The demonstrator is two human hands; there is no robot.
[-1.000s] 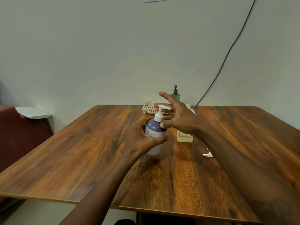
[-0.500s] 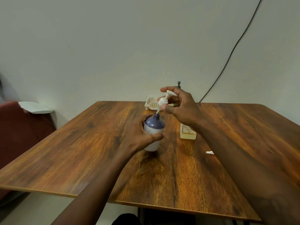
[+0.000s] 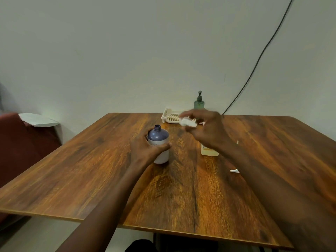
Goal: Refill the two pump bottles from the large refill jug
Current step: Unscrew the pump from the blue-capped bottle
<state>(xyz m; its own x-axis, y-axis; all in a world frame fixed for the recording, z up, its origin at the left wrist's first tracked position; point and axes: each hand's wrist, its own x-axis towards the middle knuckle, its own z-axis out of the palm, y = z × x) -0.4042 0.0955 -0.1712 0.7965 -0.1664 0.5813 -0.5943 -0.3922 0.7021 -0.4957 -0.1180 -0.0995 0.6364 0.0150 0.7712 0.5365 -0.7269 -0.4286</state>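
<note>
Left hand (image 3: 145, 150): wrapped round the purple bottle (image 3: 158, 137), thumb across the front, holding it upright on the counter (image 3: 91, 170) near the middle.
Right hand (image 3: 209, 131): fingers curled round the white pump head (image 3: 188, 122), held clear of the bottle's neck and off to its right. It is blurred, and I cannot make out the dip tube.
Purple bottle: the neck is open. It is probably light, smooth plastic that tips easily, so I grip it at the waist below the shoulder.
Pump head: light and likely wet with soap. It is best held by the collar.
Refill jug (image 3: 209, 151): pale yellow, standing on the counter behind my right wrist, with only its lower part showing. I judge it heavy and sloshy. I cannot see a handle.
Green pump bottle (image 3: 199, 104): at the back by the wall with its pump on, just beside the slotted tray (image 3: 171, 117).
In the way: my right forearm crosses in front of the jug, and a white scrap (image 3: 234, 170) lies near that arm.
</note>
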